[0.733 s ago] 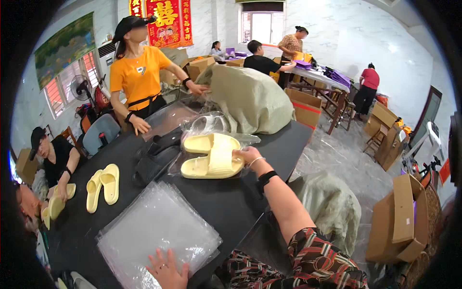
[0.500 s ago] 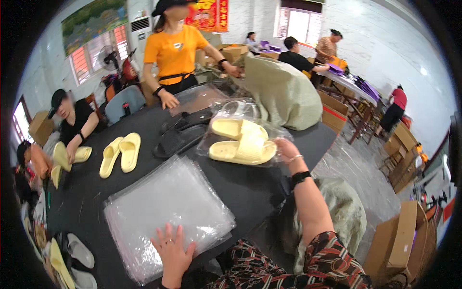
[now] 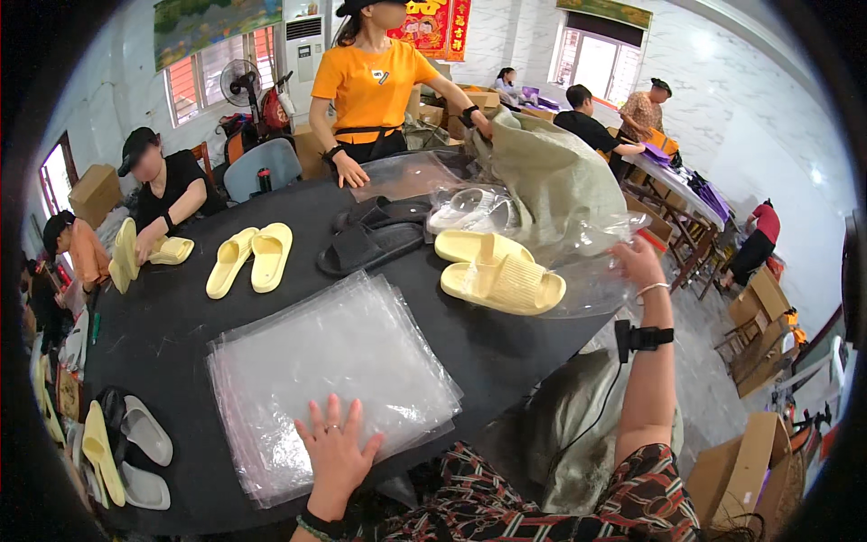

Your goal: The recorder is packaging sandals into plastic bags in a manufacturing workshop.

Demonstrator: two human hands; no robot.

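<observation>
Right hand [image 3: 639,262] is shifted farther right of the yellow slippers [image 3: 506,278] than in the earlier frame, and clear film [image 3: 591,285] is now stretched between them. Lower centre: a stack of clear bags [image 3: 325,366] is covered in part by the left hand [image 3: 336,452], laid flat with fingers spread. Right of centre: the film's edge is gripped by the bent right fingers; firmness cannot be told. At centre, the yellow slippers are laid side by side on the dark table [image 3: 153,357]. Just beyond, black slippers [image 3: 370,248] are seen. Upper centre: a grey-green sack [image 3: 560,185] is touched by an orange-shirted co-worker [image 3: 375,90].
</observation>
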